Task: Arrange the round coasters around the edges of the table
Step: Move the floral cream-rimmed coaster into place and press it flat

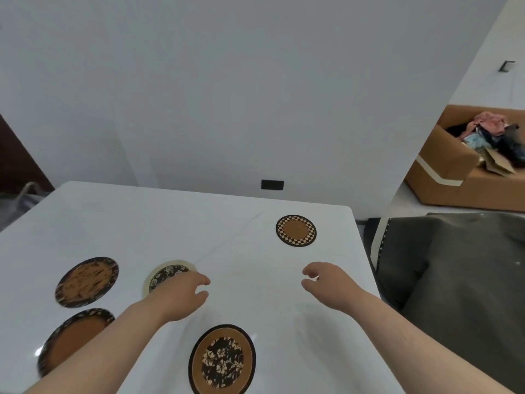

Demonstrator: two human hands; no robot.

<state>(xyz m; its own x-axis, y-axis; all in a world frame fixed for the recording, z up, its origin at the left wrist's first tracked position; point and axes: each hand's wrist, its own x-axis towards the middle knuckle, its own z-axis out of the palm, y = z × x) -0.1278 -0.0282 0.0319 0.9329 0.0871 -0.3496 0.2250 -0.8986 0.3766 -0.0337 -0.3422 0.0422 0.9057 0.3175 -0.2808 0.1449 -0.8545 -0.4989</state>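
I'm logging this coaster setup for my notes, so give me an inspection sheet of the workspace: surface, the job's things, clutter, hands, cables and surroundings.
Surface: white table, glossy, bare between coasters.
Job's things: five round coasters; checkered coaster near the far right corner; cream-rimmed coaster partly under the left hand; streaked brown coaster and dark-rimmed coaster at left; floral coaster at the near edge.
Clutter: nothing seen on the table.
Hands: left hand over the cream-rimmed coaster; right hand empty, fingers curled.
Cables: nothing seen.
Surroundings: cardboard box of clothes; grey fabric at right; black wall plate.
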